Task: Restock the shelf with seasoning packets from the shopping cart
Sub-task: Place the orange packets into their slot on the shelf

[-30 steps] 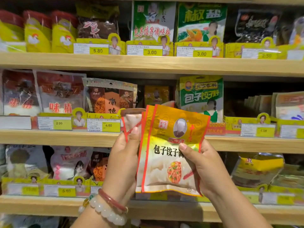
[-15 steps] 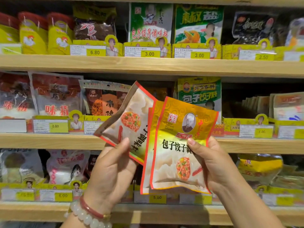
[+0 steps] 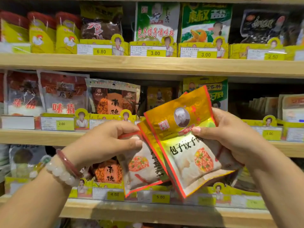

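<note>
You are holding two packets (image 3: pixel 185 145) in front of the middle shelf (image 3: pixel 41 137). Your right hand (image 3: pixel 230 139) is pinching the front one; your left hand (image 3: pixel 105 142) is pinching the back one. Both are tilting up toward the right, closest to the right grip.

1. Warm, fairly bright indoor light falls from above.
2. Glare shines on the glossy front packet (image 3: pixel 185 142).
3. Deep shadow fills the shelf (image 3: pixel 148 65) recesses and lies under the arms.
4. Overall soft focus; edges blur, and shelf lines bow from wide-angle distortion.
</note>
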